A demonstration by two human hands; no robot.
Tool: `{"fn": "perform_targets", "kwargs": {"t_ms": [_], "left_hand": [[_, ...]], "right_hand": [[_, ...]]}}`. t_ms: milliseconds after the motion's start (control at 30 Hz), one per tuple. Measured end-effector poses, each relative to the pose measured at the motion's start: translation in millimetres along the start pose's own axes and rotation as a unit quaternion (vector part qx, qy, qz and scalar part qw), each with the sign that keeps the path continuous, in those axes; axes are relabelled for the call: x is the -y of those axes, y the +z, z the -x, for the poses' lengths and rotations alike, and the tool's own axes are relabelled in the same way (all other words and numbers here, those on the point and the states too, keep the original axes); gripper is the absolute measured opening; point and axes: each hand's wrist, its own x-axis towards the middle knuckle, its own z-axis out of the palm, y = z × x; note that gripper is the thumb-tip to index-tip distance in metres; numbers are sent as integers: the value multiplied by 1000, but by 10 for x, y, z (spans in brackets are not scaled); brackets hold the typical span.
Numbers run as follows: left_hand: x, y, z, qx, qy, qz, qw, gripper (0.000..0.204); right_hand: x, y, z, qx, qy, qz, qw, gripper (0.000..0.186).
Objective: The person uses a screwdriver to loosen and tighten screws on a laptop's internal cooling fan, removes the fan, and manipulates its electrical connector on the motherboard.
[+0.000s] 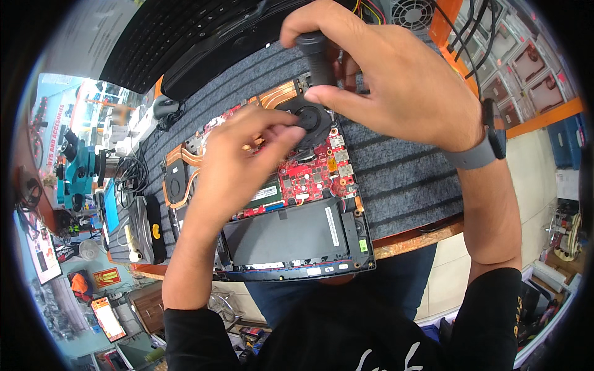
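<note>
Right hand [402, 80] is gripping a dark tool handle [318, 62], fingers wrapped, tip hidden. Left hand [235, 162] is pinching by the fan [318, 119] — cannot tell if holding anything. Laptop [314, 180] is resting on the tabletop [402, 179], underside already uncovered — fan, battery [278, 238] apparently remaining fitted.

The left forearm [192, 260] slants up and inward; the left hand [238, 154] hangs back upward, its fingers bent and the thumb close to the index fingertip. The right forearm [492, 210] rises steeply, and from its wrist the right hand [399, 80] reaches inward, higher than the left, index finger arched, thumb stretched opposite, other fingers curled in a grip.
</note>
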Motion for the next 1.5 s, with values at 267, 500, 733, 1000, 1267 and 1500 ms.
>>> {"fn": "perform_targets", "kwargs": {"t_ms": [267,500,733,1000,1267,1500], "left_hand": [[1360,-892,1309,-277,-85,1,957,28],[1958,-830,2249,-363,-79,-19,928,27],[2089,-814,2321,-386,-34,48,921,31],[2072,-816,2383,-387,-14,53,921,31],[2089,-823,2399,-377,-6,67,924,31],[2045,-828,2369,-370,-4,64,927,30]], "right_hand": [[6,23,-358,63,-6,262,963,39],[230,-133,-541,224,3,212,951,16],[286,-195,-732,296,65,165,939,28],[694,-57,-913,341,330,262,841,21],[589,58,-966,345,269,356,825,25],[682,23,-991,351,348,312,811,28]]}}
